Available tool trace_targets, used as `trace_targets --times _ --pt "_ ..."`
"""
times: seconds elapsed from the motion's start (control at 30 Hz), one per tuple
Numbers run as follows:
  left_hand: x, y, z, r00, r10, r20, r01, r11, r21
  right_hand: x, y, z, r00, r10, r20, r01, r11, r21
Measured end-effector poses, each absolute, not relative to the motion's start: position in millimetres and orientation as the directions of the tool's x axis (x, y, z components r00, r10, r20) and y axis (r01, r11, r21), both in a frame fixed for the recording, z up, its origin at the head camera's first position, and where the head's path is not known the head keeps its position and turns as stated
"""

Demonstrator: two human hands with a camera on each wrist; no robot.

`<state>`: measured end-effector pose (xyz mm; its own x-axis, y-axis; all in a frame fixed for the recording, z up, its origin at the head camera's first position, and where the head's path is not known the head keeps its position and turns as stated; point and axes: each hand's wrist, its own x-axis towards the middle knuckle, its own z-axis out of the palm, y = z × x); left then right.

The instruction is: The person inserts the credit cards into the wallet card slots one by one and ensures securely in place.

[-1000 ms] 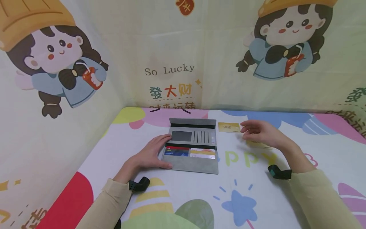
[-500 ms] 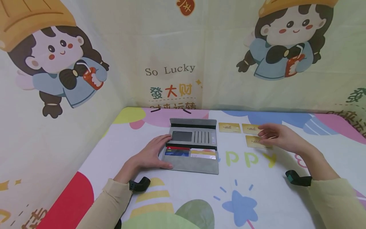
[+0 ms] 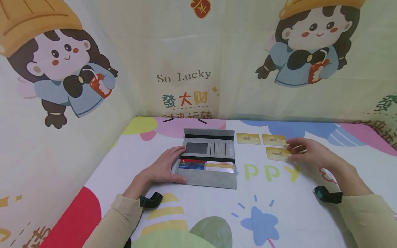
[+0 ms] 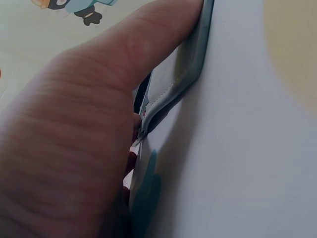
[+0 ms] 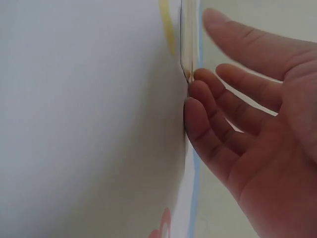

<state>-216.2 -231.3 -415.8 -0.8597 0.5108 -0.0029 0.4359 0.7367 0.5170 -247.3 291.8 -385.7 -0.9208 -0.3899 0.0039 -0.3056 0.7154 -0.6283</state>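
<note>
An unfolded grey wallet (image 3: pixel 206 179) lies on the table with a red-and-blue card (image 3: pixel 191 165) and a white-and-gold card (image 3: pixel 220 167) in its lower pocket. My left hand (image 3: pixel 162 167) rests along its left side, fingers on the edge and thumb on the lower flap. To the right lie a far-left gold card (image 3: pixel 248 138), a far-right gold card (image 3: pixel 273 140) and a near gold card (image 3: pixel 276 154). My right hand (image 3: pixel 313 153), fingers loosely bent, is at the right ends of the last two. In the right wrist view the fingertips (image 5: pixel 196 116) meet a card edge, thumb held away.
A printed cloth covers the table (image 3: pixel 254 196), with a patterned curtain (image 3: pixel 186 51) standing behind it and along the left. Each wrist wears a black camera strap, the left one (image 3: pixel 151 200) close in front of the wallet.
My right hand has moved right and slightly nearer, from beside the far-left gold card, uncovering the far-right and near gold cards. My left hand and the wallet have stayed put.
</note>
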Motion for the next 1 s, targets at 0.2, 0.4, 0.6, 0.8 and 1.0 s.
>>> trace_targets --times 0.2,0.4,0.6,0.8,1.0 --pt "-217.3 -232.5 -417.5 -0.858 0.513 0.006 0.445 0.739 0.507 -250.4 291.7 -386.6 -0.911 -0.413 -0.003 -0.34 0.752 -0.564" --pt "-216.4 -232.2 -417.5 -0.858 0.514 0.002 0.444 0.739 0.506 -255.5 288.5 -388.0 -0.907 -0.421 -0.006 -0.359 0.779 -0.514" --pt "-215.9 -232.0 -416.9 -0.859 0.513 0.003 0.444 0.74 0.506 -255.9 287.9 -388.6 -0.902 -0.432 0.008 -0.378 0.779 -0.499" --pt "-216.1 -231.9 -417.1 -0.859 0.513 0.001 0.443 0.742 0.503 -253.6 288.2 -386.7 -0.897 -0.442 0.021 -0.392 0.772 -0.499" --pt "-216.1 -232.1 -416.6 -0.859 0.511 -0.003 0.441 0.743 0.503 -249.8 289.4 -386.4 -0.908 -0.419 -0.025 -0.338 0.766 -0.546"
